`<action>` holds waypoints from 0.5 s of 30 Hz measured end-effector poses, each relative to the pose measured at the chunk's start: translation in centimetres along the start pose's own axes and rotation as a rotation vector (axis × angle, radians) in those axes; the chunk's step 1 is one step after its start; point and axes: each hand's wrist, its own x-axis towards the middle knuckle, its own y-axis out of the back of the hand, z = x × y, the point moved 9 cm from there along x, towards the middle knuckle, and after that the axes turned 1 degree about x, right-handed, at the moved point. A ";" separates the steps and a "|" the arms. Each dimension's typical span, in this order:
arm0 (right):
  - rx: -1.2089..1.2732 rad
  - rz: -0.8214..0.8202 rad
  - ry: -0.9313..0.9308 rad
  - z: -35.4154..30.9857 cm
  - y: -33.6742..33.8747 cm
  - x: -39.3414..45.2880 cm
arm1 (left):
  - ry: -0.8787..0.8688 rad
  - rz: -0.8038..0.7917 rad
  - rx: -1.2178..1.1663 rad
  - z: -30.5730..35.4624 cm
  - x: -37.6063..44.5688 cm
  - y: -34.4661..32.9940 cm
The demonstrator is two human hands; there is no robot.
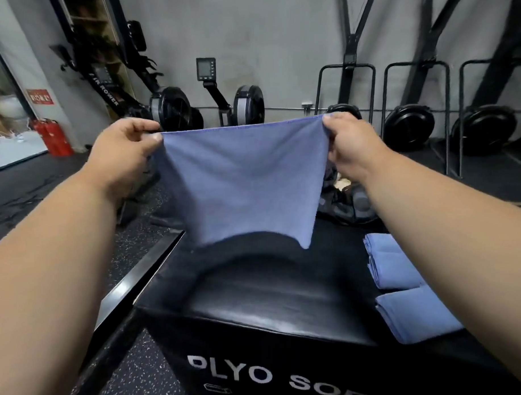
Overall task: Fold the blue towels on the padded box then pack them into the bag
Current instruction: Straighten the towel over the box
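Note:
A blue towel (241,180) hangs spread in the air above the black padded box (257,303). My left hand (124,151) pinches its upper left corner and my right hand (352,144) pinches its upper right corner. The towel's lower edge floats just above the box top. Two folded blue towels (388,263) (417,319) lie on the right side of the box, partly hidden by my right forearm. A dark bag (348,203) sits at the far right end of the box, mostly hidden behind the towel and my right wrist.
Rowing machines (173,108) stand against the grey wall behind the box, with more black machines (410,127) in racks on the right. Red fire extinguishers (52,136) stand at the left by a window. The floor is black speckled rubber.

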 end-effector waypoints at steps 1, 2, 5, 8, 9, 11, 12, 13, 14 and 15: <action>0.005 -0.001 0.024 -0.8 0.5 0.1 | -0.015 0.001 -0.020 0.4 -0.2 0.1; 0.009 0.003 0.045 -1.3 1.0 0.0 | -0.027 -0.012 -0.033 0.5 -0.6 0.0; -0.079 -0.015 0.067 0.1 2.7 -2.0 | -0.017 -0.105 -0.036 -1.2 -3.4 -1.6; -0.173 -0.049 -0.004 5.6 4.6 -5.4 | 0.072 -0.192 0.015 -6.4 -7.7 -3.8; -0.228 -0.074 -0.036 8.0 5.3 -6.6 | 0.111 -0.221 0.021 -8.6 -9.5 -4.4; -0.355 -0.109 -0.076 12.2 6.7 -9.5 | 0.177 -0.285 0.061 -12.9 -13.1 -5.3; -0.402 -0.123 -0.105 14.3 7.5 -10.9 | 0.208 -0.319 0.078 -14.8 -15.0 -5.7; -0.433 -0.130 -0.145 16.0 8.3 -12.1 | 0.242 -0.353 0.085 -16.2 -16.8 -6.0; -0.445 -0.144 -0.183 17.5 8.9 -13.4 | 0.277 -0.386 0.086 -17.4 -18.5 -6.2; -0.454 -0.169 -0.217 18.6 9.3 -14.5 | 0.305 -0.413 0.090 -18.1 -20.1 -6.2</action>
